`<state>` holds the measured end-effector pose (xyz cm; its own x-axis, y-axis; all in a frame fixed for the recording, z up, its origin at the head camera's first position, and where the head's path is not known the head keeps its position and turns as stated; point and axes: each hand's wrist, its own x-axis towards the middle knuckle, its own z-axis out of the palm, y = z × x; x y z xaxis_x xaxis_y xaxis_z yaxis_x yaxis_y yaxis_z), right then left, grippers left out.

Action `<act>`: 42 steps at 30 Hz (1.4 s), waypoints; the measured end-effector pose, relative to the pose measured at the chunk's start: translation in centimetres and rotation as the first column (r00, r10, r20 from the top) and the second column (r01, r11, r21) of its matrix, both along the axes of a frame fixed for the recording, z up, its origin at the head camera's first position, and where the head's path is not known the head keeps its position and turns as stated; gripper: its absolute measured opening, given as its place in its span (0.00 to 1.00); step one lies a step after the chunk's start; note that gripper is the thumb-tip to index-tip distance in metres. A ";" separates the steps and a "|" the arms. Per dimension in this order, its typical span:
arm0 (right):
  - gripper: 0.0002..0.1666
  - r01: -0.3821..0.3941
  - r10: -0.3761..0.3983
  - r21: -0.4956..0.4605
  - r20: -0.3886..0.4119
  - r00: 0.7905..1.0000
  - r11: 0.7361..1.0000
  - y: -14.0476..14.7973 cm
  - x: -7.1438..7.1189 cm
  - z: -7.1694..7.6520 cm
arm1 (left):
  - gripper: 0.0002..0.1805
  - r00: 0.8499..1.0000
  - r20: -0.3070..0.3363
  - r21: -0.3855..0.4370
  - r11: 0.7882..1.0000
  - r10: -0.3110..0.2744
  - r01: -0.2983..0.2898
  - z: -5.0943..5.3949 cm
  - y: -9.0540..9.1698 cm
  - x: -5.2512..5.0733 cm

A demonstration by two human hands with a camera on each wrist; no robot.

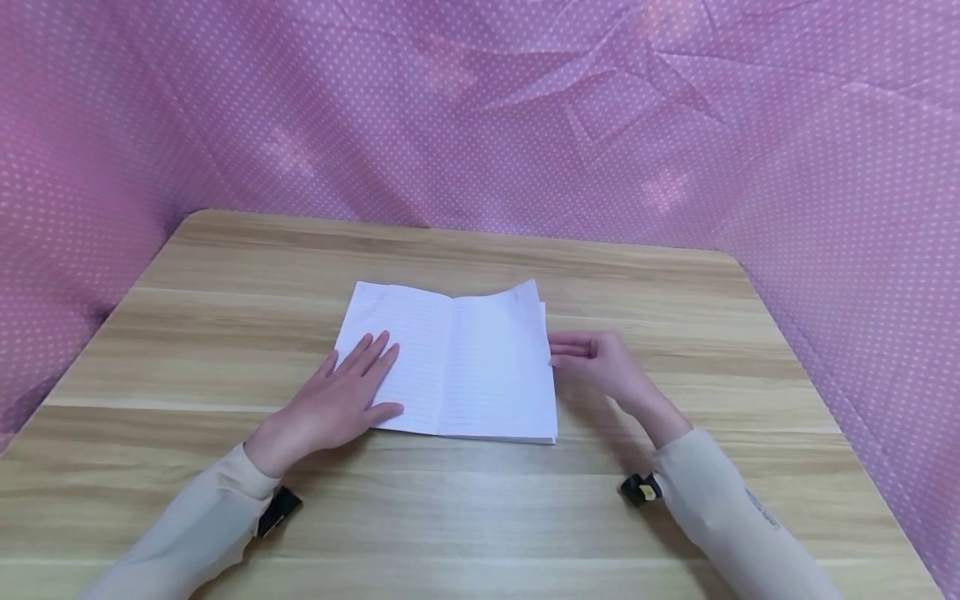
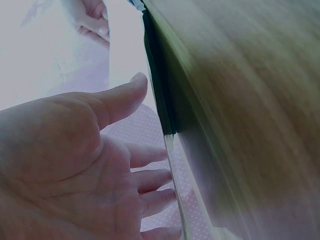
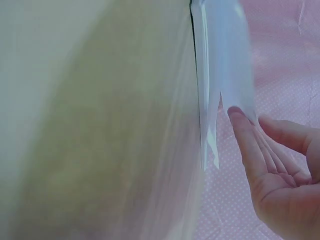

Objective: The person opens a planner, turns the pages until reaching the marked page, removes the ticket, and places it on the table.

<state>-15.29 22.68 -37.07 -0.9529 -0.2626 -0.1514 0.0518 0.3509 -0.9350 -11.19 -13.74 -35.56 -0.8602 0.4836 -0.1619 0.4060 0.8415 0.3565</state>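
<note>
On the pale wood-grain table (image 1: 465, 525) lies an open, white, lined paper notebook (image 1: 498, 367); the bare left hand (image 1: 339, 407) rests on its left page, fingers spread straight, while the bare right hand (image 1: 606, 367) pinches a right-side leaf's outer edge!

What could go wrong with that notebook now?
The right page might tear or slip loose, because the right grip has it only by the edge. Its far corner bends up, so it might crease. The left grip lies flat on the notebook; if that lifted, the notebook could slide.
</note>
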 end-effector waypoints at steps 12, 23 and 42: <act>0.24 -0.107 0.109 -0.197 -0.002 0.994 0.974 -2.2 2.2 0.9 | 0.42 1.000 -0.002 0.018 1.000 0.005 -0.005 0.2 -0.3 -0.3; 0.21 -0.326 0.300 -0.125 -0.191 0.935 0.937 -7.8 2.2 1.0 | 0.36 0.996 -0.089 0.062 0.998 0.028 -0.022 1.7 -1.6 -1.3; 0.29 -0.511 0.705 0.545 -0.229 0.672 0.664 -12.8 2.0 0.6 | 0.38 0.976 -0.216 0.040 0.999 0.012 -0.004 1.7 -1.9 -2.1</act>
<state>-13.30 9.89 -36.45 -0.5870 -0.8082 -0.0475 -0.6459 0.5028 -0.5745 -13.26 -15.66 -33.87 -0.8767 0.4788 0.0469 0.4703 0.8322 0.2938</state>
